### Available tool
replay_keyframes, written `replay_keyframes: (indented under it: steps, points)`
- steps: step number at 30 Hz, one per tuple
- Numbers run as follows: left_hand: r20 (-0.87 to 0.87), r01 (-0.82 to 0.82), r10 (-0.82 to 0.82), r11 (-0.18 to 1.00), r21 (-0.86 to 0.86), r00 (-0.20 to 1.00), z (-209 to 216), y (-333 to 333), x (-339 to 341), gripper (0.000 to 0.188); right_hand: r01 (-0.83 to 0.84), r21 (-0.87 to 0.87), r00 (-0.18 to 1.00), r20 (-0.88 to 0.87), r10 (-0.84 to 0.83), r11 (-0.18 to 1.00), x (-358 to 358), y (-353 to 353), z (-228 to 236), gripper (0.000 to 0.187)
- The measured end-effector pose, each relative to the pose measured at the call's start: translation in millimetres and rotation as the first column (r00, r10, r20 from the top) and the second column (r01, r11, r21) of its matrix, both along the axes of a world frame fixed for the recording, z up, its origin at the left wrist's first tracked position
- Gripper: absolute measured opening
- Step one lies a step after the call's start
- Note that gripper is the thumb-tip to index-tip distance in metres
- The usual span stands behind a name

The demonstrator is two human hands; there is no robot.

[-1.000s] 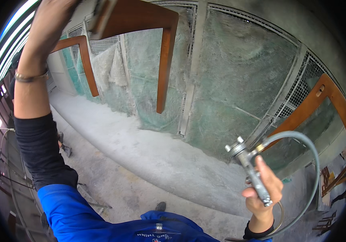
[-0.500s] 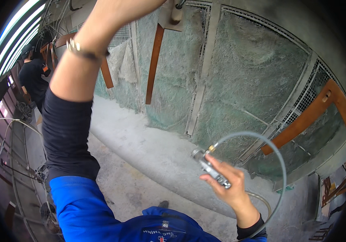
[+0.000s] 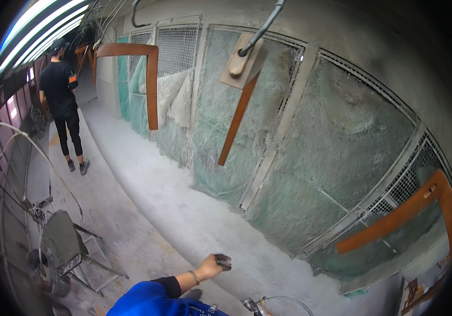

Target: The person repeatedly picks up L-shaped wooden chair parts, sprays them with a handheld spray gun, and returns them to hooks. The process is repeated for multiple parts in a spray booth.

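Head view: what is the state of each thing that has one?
Tube lights, lit
Left wooden frame, hanging
Middle wooden piece, hung on metal hook
Right wooden frame, tilted
Spray gun, in right hand, partly out of view
Left hand, fingers bent; contents unclear
Co-worker, standing
Pale sheet, sagging

The left hand (image 3: 215,266) has descended from the upper edge to the lower centre, well apart from the hanging L-shaped wooden part (image 3: 238,121). The right hand (image 3: 266,313) and spray gun (image 3: 250,305) have dropped to the lower edge, partly cropped. A co-worker (image 3: 59,89) has come fully into view.
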State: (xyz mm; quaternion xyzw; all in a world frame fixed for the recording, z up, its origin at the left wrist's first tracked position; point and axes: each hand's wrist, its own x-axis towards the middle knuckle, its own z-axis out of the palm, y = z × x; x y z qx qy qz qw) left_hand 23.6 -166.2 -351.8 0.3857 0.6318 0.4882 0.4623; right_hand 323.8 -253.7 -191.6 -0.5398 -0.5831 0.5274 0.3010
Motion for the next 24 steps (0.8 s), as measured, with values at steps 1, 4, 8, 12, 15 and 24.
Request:
replay_keyframes:
  steps: [1,4,8,12,15,24]
  points:
    - [0.109,0.07,-0.069,0.997,-0.008,0.992,-16,-3,13,0.035,-0.004,0.007,1.0,0.012,0.004,1.0,5,-1,-1,0.021]
    - [0.196,0.232,-0.217,0.971,-0.056,0.956,-25,-10,41,0.026,-0.024,0.021,0.998,0.057,0.023,0.999,18,-4,-8,0.021]
    - [-0.086,0.33,-0.33,0.944,-0.011,0.94,12,-7,50,0.031,0.072,0.075,0.996,0.04,-0.075,0.995,31,-7,-38,0.019]
    - [-0.076,0.245,-0.257,0.96,-0.132,0.963,48,-11,52,0.05,0.15,0.212,0.987,0.022,-0.159,0.966,41,-10,-59,0.018]
    - [-0.088,0.212,-0.232,0.959,-0.187,0.969,59,-22,53,0.05,0.014,0.111,0.992,0.124,-0.027,0.994,53,-5,-55,0.018]
    - [-0.047,0.218,-0.219,0.976,-0.023,0.975,18,-54,58,0.031,-0.027,0.047,1.0,0.006,0.026,0.999,57,-5,-44,0.019]
